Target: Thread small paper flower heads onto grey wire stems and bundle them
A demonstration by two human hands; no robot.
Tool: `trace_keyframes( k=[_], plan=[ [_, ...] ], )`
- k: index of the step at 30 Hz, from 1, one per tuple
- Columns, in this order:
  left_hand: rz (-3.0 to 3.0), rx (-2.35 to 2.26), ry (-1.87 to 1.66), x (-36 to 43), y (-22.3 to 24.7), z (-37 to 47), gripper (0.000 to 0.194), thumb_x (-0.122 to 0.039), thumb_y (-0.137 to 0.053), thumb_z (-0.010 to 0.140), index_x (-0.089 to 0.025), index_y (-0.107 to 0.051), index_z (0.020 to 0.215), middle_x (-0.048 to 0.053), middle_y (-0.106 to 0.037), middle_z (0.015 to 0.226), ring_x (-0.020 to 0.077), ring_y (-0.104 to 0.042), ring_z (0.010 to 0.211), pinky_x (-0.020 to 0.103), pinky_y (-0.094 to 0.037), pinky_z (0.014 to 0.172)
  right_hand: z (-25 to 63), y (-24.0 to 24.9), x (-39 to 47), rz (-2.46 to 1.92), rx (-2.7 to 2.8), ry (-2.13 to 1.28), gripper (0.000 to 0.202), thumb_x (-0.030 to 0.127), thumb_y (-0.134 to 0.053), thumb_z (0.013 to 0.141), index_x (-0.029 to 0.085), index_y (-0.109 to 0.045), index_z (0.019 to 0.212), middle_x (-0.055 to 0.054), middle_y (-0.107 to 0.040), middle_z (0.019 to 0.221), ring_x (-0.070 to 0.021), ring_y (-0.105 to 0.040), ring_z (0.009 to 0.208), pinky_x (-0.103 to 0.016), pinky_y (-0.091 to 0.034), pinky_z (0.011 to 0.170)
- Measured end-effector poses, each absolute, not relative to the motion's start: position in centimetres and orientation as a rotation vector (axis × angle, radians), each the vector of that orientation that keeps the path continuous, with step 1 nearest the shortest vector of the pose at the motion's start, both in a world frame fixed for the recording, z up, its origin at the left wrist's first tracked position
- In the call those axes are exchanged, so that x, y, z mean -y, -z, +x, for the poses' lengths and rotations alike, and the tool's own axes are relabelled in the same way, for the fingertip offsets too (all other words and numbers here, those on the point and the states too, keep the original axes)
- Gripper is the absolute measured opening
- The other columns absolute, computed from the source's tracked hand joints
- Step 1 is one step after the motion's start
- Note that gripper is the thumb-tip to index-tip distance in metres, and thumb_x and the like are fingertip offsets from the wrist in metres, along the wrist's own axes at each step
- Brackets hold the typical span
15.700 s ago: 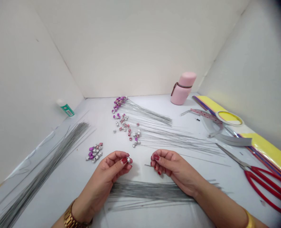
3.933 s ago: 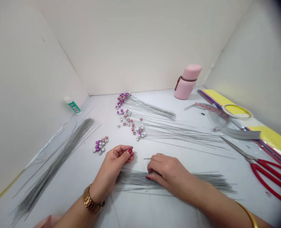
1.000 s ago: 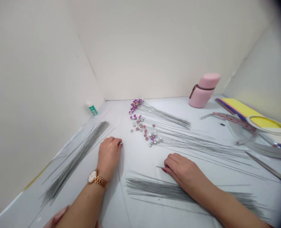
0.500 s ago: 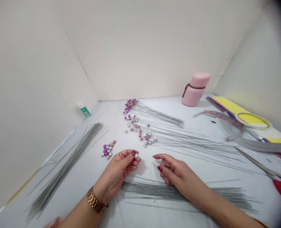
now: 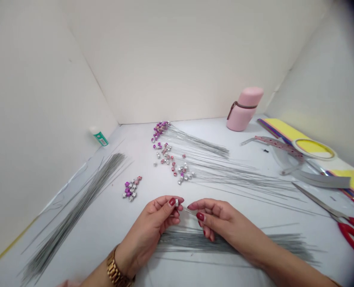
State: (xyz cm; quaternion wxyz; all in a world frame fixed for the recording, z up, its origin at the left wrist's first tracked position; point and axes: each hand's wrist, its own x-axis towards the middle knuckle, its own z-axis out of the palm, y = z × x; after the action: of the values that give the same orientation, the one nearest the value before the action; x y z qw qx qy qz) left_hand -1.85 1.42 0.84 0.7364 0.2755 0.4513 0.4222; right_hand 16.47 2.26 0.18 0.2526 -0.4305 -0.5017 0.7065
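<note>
Between its thumb and fingertips, my left hand (image 5: 157,219) pinches a small silver star bead (image 5: 176,203). Just to its right, my right hand (image 5: 217,219) grips a thin wire (image 5: 189,211) whose tip points at the bead; whether it has entered the bead cannot be made out. Beneath both hands lies a bundle of grey wires (image 5: 290,243). A small pile of purple, silver and pink star beads (image 5: 130,189) sits left of my left hand. Farther back, wires tipped with silver and pink beads (image 5: 184,173) lie beside loose beads (image 5: 166,153).
Another wire bundle (image 5: 78,207) lies at the left, near a green-and-white tube (image 5: 99,136). Purple-tipped wires (image 5: 195,139) rest at the back. On the right are a pink bottle (image 5: 243,109), a tape roll (image 5: 314,149), grey strips (image 5: 323,180), yellow sheets (image 5: 284,129) and red-handled scissors (image 5: 341,217).
My hands have come closer together, and the wire tip is now at the bead. The view has shifted slightly.
</note>
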Motion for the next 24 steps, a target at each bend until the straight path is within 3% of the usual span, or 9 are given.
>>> trace_keyframes(
  k=[6,15,20,24],
  plan=[
    [0.532,-0.960,-0.905,-1.0,-0.8,-1.6,0.021,-0.024,-0.057,0.079,-0.014,-0.062,0.096,0.001,-0.059,0.071,0.0049,-0.052,0.059,0.015,-0.044,0.060,16.2,-0.9,-1.8,-1.180,1.456,-1.733,0.019,0.032,-0.047,0.083,0.015,-0.052,0.080,0.004,-0.050,0.056,-0.0079,-0.046,0.050,-0.020,-0.038,0.049],
    [0.515,-0.946,-0.850,-0.5,-0.7,-1.0,0.017,-0.027,-0.057,0.078,-0.013,-0.062,0.086,0.002,-0.059,0.066,0.0054,-0.051,0.055,0.015,-0.044,0.057,15.8,-0.1,-1.0,-1.246,1.942,-1.269,0.014,0.021,-0.038,0.086,0.020,-0.051,0.080,0.004,-0.053,0.058,-0.0086,-0.046,0.048,-0.019,-0.036,0.047],
    [0.529,-0.947,-0.840,-0.5,-0.8,-0.9,0.017,-0.027,-0.056,0.079,-0.012,-0.061,0.084,0.001,-0.058,0.065,0.0045,-0.050,0.053,0.015,-0.042,0.055,16.0,-0.8,-0.8,-1.111,2.081,-1.127,0.020,0.017,-0.037,0.087,0.022,-0.057,0.086,0.001,-0.063,0.078,-0.0107,-0.056,0.068,-0.021,-0.041,0.065],
    [0.540,-0.969,-0.827,-0.6,-1.0,-0.8,0.016,-0.026,-0.057,0.078,-0.012,-0.061,0.084,0.000,-0.058,0.064,0.0037,-0.048,0.051,0.015,-0.041,0.053,16.1,-1.0,-0.8,-1.119,2.098,-1.076,0.023,0.016,-0.036,0.087,0.023,-0.058,0.089,0.001,-0.063,0.079,-0.0108,-0.057,0.069,-0.020,-0.040,0.065]
  ],
)
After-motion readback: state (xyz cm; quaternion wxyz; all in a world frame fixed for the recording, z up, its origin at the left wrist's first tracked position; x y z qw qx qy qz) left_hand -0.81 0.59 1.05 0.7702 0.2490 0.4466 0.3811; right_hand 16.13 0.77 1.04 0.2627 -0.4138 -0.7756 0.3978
